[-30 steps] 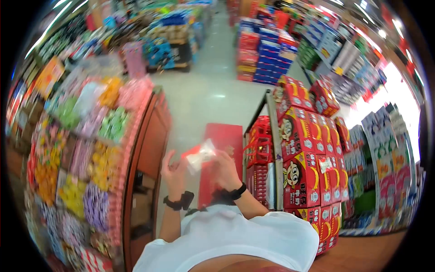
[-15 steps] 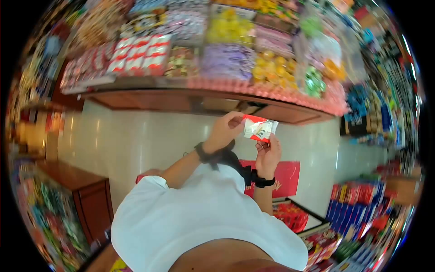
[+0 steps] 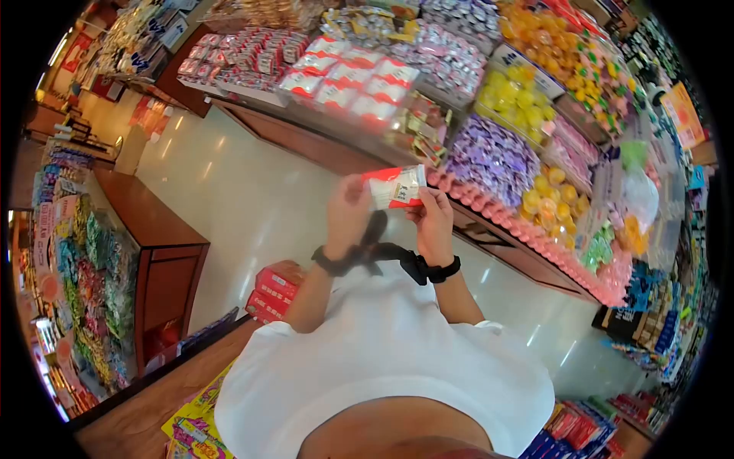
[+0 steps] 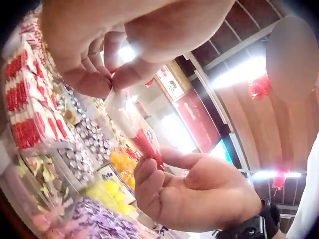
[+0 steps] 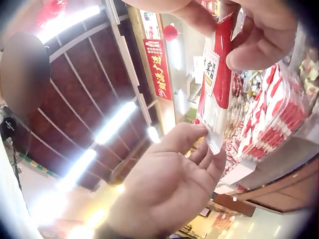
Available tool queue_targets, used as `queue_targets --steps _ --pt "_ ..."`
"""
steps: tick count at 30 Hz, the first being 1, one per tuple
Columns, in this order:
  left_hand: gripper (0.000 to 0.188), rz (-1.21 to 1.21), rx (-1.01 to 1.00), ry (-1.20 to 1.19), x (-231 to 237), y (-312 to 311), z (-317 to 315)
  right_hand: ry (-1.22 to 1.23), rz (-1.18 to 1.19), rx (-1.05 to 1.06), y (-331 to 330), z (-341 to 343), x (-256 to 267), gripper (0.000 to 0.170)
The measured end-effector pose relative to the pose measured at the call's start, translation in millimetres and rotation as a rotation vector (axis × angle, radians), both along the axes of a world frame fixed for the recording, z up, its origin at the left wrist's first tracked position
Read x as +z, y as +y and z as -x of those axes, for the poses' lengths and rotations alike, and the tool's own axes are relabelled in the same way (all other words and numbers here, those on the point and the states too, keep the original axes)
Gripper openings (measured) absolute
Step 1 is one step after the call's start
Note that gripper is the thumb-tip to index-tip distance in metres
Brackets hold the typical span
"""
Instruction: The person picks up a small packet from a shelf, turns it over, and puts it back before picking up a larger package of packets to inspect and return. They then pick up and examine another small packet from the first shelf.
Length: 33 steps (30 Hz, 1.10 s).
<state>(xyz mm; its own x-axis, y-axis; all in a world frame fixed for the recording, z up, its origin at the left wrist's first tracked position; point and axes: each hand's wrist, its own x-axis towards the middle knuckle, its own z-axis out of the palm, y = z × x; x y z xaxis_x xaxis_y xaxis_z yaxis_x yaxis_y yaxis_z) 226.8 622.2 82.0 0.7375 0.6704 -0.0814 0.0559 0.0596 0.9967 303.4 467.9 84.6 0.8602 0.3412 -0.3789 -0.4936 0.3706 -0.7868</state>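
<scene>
Both hands hold a small red-and-white snack packet (image 3: pixel 397 186) in front of the chest. At the packet's left end, the left hand (image 3: pixel 348 214) pinches it between thumb and fingers. The right hand (image 3: pixel 435 226) grips the opposite end. Seen from the left wrist, the packet (image 4: pixel 144 142) stretches between the two sets of fingertips. Dark printed characters on a pale label show on the packet (image 5: pixel 209 74) in the right wrist view. Each wrist wears a black strap.
Ahead stands a candy counter with stacked red-and-white packs (image 3: pixel 352 84), purple-wrapped sweets (image 3: pixel 493 157) and yellow sweets (image 3: pixel 516 99). A pink frill (image 3: pixel 527 245) runs along its edge. A wooden cabinet (image 3: pixel 172 298) is at left, with red boxes (image 3: pixel 275 291) on the floor.
The head view has swung from the aisle with red cartons round to the candy counter. The packet has stayed at the hands, and the blur on it has lessened.
</scene>
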Motion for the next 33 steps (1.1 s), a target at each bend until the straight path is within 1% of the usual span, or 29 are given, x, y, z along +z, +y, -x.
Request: queue_targets --steps 2,3,5,6,9,11,14,17,21,24,27,29,32,33 --pt "0.021 -0.059 0.047 0.023 -6 32 -18 0.004 -0.045 0.049 30 -24 -3 0.011" --pt "0.021 -0.074 0.050 0.042 -10 47 -27 -0.037 -0.036 0.066 44 -34 -7 0.011" --pt "0.021 -0.107 0.054 0.076 -6 75 -48 -0.019 -0.024 0.073 69 -54 -5 0.011" --pt "0.021 -0.121 0.050 0.062 -4 86 -58 -0.010 -0.018 0.075 80 -63 -5 0.011" --pt "0.023 -0.173 0.036 0.023 1 118 -87 -0.096 0.060 0.110 103 -90 -21 0.011" --pt "0.024 -0.216 0.030 0.001 -1 139 -103 -0.093 0.102 0.157 116 -108 -30 0.013" --pt "0.023 -0.253 0.031 0.065 -14 168 -115 -0.088 0.148 0.212 135 -125 -29 0.016" --pt "0.023 -0.294 -0.005 0.070 -31 197 -128 -0.094 0.197 0.261 153 -139 -31 0.023" --pt "0.026 -0.417 -0.119 0.133 -46 231 -143 -0.093 0.288 0.336 179 -151 -39 0.034" --pt "0.027 -0.447 -0.214 0.164 -52 254 -158 -0.172 0.325 0.310 199 -153 -45 0.038" --pt "0.027 -0.484 -0.292 0.171 -69 279 -170 -0.165 0.438 0.306 218 -158 -63 0.040" --pt "0.028 -0.502 -0.334 0.134 -79 294 -182 -0.121 0.425 0.247 232 -159 -66 0.042" --pt "0.029 -0.653 -0.470 0.165 -87 312 -193 -0.062 0.475 0.179 248 -155 -68 0.044" --pt "0.030 -0.698 -0.517 0.135 -89 315 -194 -0.042 0.502 0.159 252 -152 -68 0.044"
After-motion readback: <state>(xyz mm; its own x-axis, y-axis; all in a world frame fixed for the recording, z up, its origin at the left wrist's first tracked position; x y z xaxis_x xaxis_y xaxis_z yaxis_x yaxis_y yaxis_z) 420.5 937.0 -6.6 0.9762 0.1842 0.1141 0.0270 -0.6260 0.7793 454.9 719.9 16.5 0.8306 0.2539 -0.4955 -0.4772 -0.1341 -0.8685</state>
